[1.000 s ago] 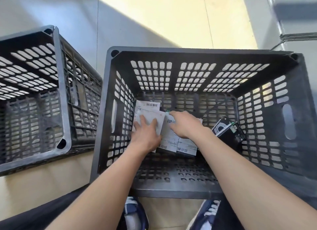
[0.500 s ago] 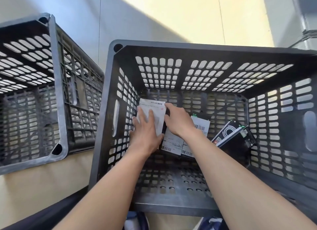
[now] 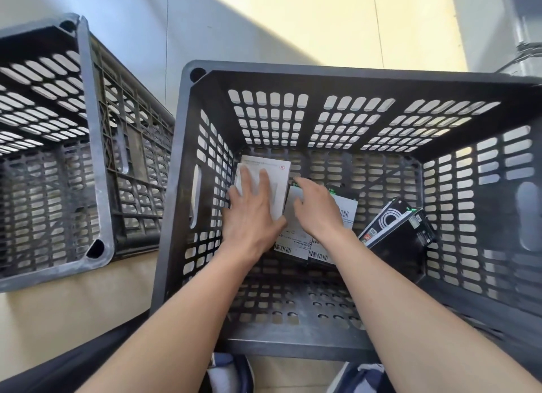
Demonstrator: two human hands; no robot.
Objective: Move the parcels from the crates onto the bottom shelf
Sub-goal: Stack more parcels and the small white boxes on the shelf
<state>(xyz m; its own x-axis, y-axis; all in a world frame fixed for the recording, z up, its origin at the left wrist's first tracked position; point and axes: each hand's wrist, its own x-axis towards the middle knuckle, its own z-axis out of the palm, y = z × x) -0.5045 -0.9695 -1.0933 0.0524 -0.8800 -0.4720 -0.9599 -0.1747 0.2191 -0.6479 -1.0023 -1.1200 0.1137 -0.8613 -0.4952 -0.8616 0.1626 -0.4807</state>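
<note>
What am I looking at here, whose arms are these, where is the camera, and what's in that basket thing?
There is no machine here: these are a person's two bare arms, filmed by one wide-angle camera worn on their head and looking down. They are reaching into a black slotted plastic crate standing on the floor. A second black crate stands to its left; no parcels show in the part of it that is in view.

At the bottom of the near crate lie a few parcels. The left hand rests with straight fingers on a white parcel. The right hand reaches with loosely curled fingers over black parcels with white barcode labels; I cannot tell whether it has a grip yet. A black box with white printing leans toward the crate's right wall.
</note>
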